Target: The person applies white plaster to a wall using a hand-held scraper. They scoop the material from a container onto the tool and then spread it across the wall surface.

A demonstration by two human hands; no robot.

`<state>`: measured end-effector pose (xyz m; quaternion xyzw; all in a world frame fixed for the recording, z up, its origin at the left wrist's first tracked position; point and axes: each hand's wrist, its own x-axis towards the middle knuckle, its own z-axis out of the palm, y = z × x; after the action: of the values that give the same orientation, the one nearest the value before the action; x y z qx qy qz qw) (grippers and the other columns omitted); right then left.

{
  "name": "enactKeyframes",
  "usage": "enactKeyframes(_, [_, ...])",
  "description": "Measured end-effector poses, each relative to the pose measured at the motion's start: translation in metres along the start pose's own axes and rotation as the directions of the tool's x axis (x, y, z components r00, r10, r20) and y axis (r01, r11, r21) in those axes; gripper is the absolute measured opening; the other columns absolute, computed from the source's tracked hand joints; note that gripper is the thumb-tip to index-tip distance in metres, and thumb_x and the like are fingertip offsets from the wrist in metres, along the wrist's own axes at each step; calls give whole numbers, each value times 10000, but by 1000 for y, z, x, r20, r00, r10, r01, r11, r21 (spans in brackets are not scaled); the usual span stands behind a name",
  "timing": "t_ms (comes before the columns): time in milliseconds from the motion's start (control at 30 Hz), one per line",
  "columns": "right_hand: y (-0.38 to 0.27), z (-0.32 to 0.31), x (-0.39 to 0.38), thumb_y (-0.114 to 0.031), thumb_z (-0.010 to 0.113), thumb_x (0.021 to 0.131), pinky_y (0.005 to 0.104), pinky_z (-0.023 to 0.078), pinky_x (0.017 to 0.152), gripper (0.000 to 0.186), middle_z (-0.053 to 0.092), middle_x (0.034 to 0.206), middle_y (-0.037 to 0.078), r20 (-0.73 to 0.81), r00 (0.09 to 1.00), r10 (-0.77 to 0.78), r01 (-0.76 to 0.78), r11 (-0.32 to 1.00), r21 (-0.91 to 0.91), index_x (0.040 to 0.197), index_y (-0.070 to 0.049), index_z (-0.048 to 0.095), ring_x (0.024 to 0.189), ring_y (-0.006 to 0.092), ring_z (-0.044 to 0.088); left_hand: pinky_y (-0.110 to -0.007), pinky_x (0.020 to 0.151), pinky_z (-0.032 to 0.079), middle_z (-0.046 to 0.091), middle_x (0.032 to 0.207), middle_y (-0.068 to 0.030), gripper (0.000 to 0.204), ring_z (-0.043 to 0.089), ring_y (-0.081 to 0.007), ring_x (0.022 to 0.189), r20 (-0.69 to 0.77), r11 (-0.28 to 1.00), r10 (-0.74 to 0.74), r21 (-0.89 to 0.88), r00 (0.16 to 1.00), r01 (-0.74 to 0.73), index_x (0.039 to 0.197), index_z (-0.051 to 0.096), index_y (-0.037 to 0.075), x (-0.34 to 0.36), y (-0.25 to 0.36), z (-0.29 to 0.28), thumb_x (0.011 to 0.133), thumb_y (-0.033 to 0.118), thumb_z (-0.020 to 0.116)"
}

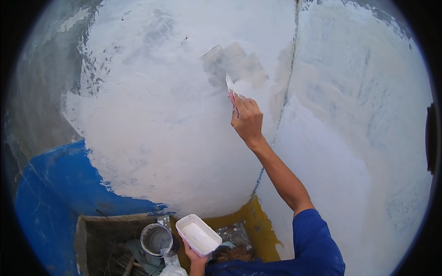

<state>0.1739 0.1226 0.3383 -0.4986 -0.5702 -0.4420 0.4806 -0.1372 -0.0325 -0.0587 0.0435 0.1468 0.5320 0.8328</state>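
Right hand (249, 121) grips scraper (233, 98) at wall (152, 133); left hand (196, 259) holds tub (212, 248). Risk: slack left grip could spill its contents.

Okay so the stuff down low sits in and around a rough concrete trough (82, 239), lower left of the frame. Inside it there's a messy bunch of sticks (129, 266) with a crumpled grey-green cloth (139, 252) just beside them. A plank (164, 221) covered in white splatter runs along the trough's right side, toward the bottom edge. A dark round bucket (161, 240) with greyish paste inside overlaps the plank, but its base is hidden, so can't say if it's fully on there. Some whitish bundle (173, 271) is at the plank's lower end, partly cut off.
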Motion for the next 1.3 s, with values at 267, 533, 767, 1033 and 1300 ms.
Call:
enactKeyframes(267, [72,-32,72,8,647,744,364,537,673,363,715,956,70,-300,953,45,-107,975,-193,1096,-63,701,841,260,647,-633,1050,399,490,1443,-115,748,500,-395,1287,13,999,25,27,1000,-26,1492,364,170,1,10,3,937,670,404])
enactKeyframes(533, [-19,1,-3,21,671,689,354,539,584,421,711,979,54,-21,998,-55,56,998,37,1097,-83,688,861,242,647,-615,1052,407,498,1437,-113,729,510,-385,1281,-7,999,33,24,999,-32,1486,374,163,-5,18,10,947,653,406])
enactKeyframes(767, [24,-2,60,7,670,705,370,539,553,438,670,1024,47,-277,960,-32,-45,963,-267,1130,-97,690,916,241,641,-620,1047,410,497,1437,-116,720,511,-390,1280,26,1000,15,12,1000,-16,1489,370,162,11,9,10,952,642,401])
enactKeyframes(1033, [-48,8,19,18,664,711,372,543,579,412,674,952,48,-30,989,-145,148,970,192,1099,-113,706,888,242,650,-627,1055,400,484,1450,-116,705,503,-392,1288,39,1000,-29,6,999,28,1496,363,175,12,8,10,960,634,376])
enactKeyframes(1300, [80,-21,111,-30,617,785,384,528,644,295,710,887,86,-361,931,-52,-47,965,-260,1058,-81,717,802,284,661,-628,1063,390,486,1454,-97,701,496,-386,1298,40,999,-25,-41,999,27,1494,371,198,9,0,23,959,651,357])
